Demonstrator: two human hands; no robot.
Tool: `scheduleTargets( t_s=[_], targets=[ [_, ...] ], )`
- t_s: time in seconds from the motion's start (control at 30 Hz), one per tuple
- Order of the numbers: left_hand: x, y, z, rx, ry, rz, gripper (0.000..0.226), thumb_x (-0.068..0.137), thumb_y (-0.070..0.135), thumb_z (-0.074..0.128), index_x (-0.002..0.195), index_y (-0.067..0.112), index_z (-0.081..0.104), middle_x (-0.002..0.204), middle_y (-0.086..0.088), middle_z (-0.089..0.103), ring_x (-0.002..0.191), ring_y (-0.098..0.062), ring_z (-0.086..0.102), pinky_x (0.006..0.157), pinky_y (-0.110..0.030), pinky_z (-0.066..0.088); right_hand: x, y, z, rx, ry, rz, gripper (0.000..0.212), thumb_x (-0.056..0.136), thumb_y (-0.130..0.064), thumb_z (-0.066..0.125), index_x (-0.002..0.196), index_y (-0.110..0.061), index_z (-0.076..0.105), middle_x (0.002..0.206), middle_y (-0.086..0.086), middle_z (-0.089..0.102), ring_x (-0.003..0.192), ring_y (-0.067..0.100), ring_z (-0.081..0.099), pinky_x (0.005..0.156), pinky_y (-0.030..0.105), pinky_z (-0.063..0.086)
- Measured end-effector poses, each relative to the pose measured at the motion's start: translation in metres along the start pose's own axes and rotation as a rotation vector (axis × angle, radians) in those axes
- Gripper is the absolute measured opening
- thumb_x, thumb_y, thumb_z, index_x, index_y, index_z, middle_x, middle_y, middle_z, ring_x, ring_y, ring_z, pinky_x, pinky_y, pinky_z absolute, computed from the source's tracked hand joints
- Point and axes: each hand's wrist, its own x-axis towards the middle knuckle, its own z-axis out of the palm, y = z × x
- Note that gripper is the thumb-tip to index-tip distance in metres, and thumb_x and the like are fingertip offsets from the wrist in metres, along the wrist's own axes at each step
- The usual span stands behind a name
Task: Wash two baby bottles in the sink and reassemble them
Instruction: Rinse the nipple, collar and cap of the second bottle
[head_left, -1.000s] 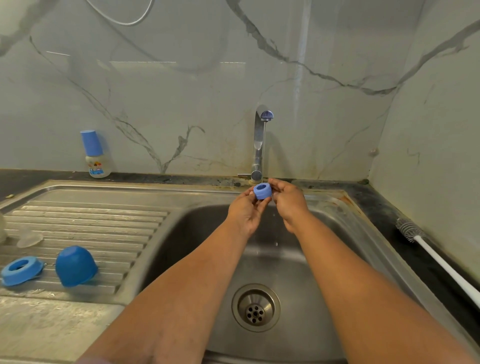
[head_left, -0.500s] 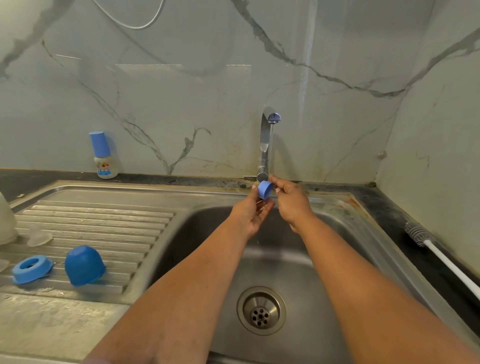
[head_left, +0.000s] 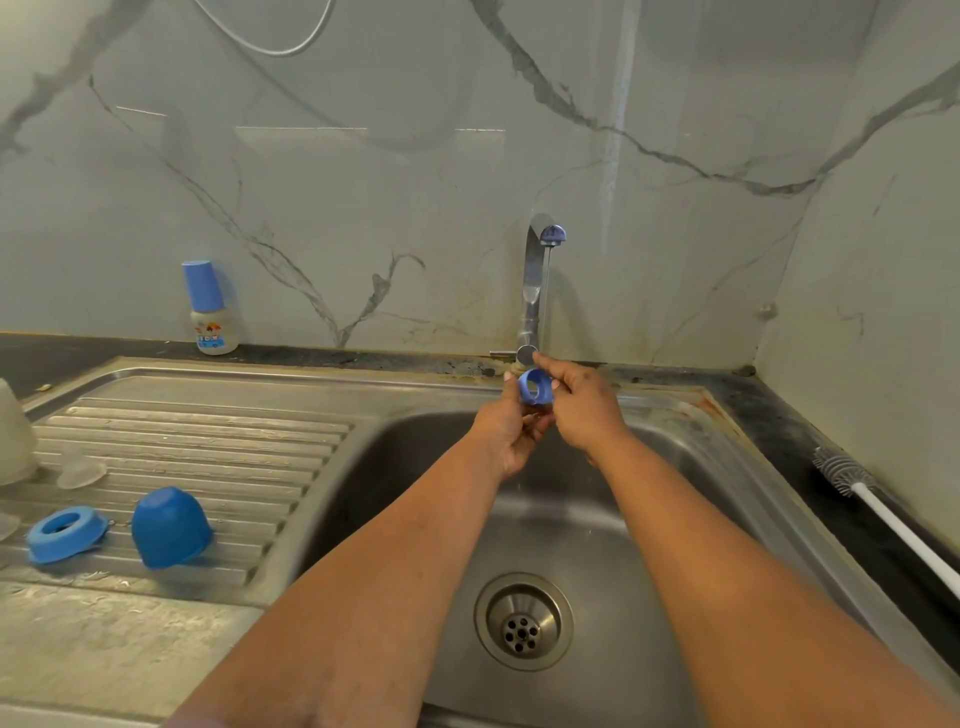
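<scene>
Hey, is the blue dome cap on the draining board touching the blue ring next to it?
Apart. The head view shows bare ribbed steel between the blue dome cap and the blue ring.

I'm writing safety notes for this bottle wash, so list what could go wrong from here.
1. The blue ring is pinched only at fingertips by the left hand and right hand under the tap; wet, it might slip and fall toward the drain.
2. The blue cap lies tilted on the ribbed drainboard and might roll.

The blue ring (head_left: 535, 387), top-up a second ago, now lies tilted sideways, its opening facing left.
</scene>
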Motion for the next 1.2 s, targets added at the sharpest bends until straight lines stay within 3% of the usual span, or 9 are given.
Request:
scheduleTargets(
  t_s=[0.1, 0.2, 0.33, 0.43, 0.67, 0.87, 0.97, 1.07, 1.2],
  targets=[
    [-0.002, 0.003, 0.0, -0.063, -0.024, 0.014, 0.047, 0.098, 0.038, 0.049, 0.123, -0.001, 0.059, 0.1, -0.015, 0.067, 0.082, -0.018, 0.063, 0.061, -0.021, 0.056, 0.002, 0.0, 0.0, 0.063, 0.007, -0.002, 0.043, 0.1, -0.005, 0.042, 0.135, -0.024, 0.056, 0.143, 0.004, 0.051, 0.13, 0.022, 0.047, 0.109, 0.031, 0.039],
    [0.003, 0.006, -0.002, -0.127, 0.011, 0.017, 0.047, 0.096, 0.034, 0.055, 0.125, -0.003, 0.056, 0.119, -0.021, 0.063, 0.087, -0.02, 0.063, 0.062, -0.023, 0.059, 0.005, 0.001, -0.005, 0.04, 0.086, -0.049, 0.04, 0.1, -0.003, 0.041, 0.13, -0.02, 0.061, 0.136, 0.003, 0.057, 0.125, 0.018, 0.051, 0.097, 0.021, 0.037],
    [0.006, 0.006, -0.008, -0.067, 0.023, -0.019, 0.046, 0.095, 0.04, 0.055, 0.118, 0.0, 0.058, 0.09, -0.013, 0.066, 0.071, -0.014, 0.063, 0.06, -0.019, 0.056, 0.005, 0.008, -0.008, -0.133, 0.217, -0.132, 0.041, 0.093, 0.006, 0.041, 0.108, -0.015, 0.072, 0.116, 0.008, 0.062, 0.112, 0.028, 0.056, 0.094, 0.025, 0.042],
    [0.008, 0.007, -0.009, -0.03, -0.013, -0.047, 0.048, 0.096, 0.045, 0.052, 0.116, 0.002, 0.061, 0.081, -0.009, 0.066, 0.066, -0.011, 0.061, 0.056, -0.016, 0.053, 0.004, 0.012, -0.008, -0.211, 0.227, -0.124, 0.046, 0.09, 0.01, 0.039, 0.098, -0.018, 0.075, 0.106, 0.008, 0.059, 0.109, 0.03, 0.052, 0.092, 0.028, 0.042],
    [0.009, 0.006, -0.01, 0.023, -0.088, -0.075, 0.054, 0.096, 0.047, 0.05, 0.122, 0.002, 0.062, 0.082, -0.007, 0.067, 0.068, -0.009, 0.06, 0.058, -0.015, 0.051, 0.0, 0.011, -0.012, -0.283, 0.212, -0.113, 0.051, 0.087, 0.014, 0.038, 0.1, -0.019, 0.074, 0.098, 0.0, 0.047, 0.111, 0.025, 0.044, 0.088, 0.022, 0.032],
    [0.011, 0.008, -0.012, 0.008, -0.093, -0.035, 0.049, 0.095, 0.043, 0.055, 0.119, 0.002, 0.063, 0.083, -0.007, 0.064, 0.062, -0.008, 0.057, 0.057, -0.014, 0.051, -0.005, 0.011, -0.014, -0.561, 0.008, -0.094, 0.059, 0.089, 0.002, 0.048, 0.129, -0.04, 0.058, 0.117, -0.003, 0.041, 0.113, 0.022, 0.034, 0.091, 0.031, 0.03],
    [0.012, 0.006, -0.013, 0.079, -0.051, 0.003, 0.041, 0.094, 0.043, 0.056, 0.107, 0.005, 0.065, 0.078, -0.005, 0.061, 0.057, -0.006, 0.051, 0.052, -0.014, 0.046, -0.007, 0.007, -0.013, -0.599, -0.063, -0.109, 0.056, 0.09, 0.001, 0.047, 0.123, -0.04, 0.063, 0.12, -0.004, 0.042, 0.113, 0.021, 0.034, 0.089, 0.03, 0.028],
    [0.014, 0.009, -0.015, 0.12, -0.032, 0.027, 0.042, 0.095, 0.046, 0.054, 0.105, 0.007, 0.067, 0.073, -0.001, 0.061, 0.056, -0.005, 0.046, 0.054, -0.016, 0.039, -0.004, 0.004, -0.011, -0.469, -0.122, -0.089, 0.056, 0.09, 0.006, 0.042, 0.122, -0.034, 0.065, 0.118, -0.001, 0.04, 0.114, 0.023, 0.035, 0.101, 0.034, 0.033],
    [0.012, 0.007, -0.012, 0.223, 0.044, 0.036, 0.046, 0.094, 0.05, 0.054, 0.107, 0.008, 0.068, 0.076, -0.001, 0.066, 0.056, -0.005, 0.043, 0.055, -0.017, 0.036, -0.008, 0.004, -0.018, -0.681, -0.06, 0.008, 0.065, 0.086, 0.002, 0.047, 0.123, -0.051, 0.057, 0.118, -0.005, 0.036, 0.114, 0.021, 0.032, 0.092, 0.037, 0.03]
  ],
)
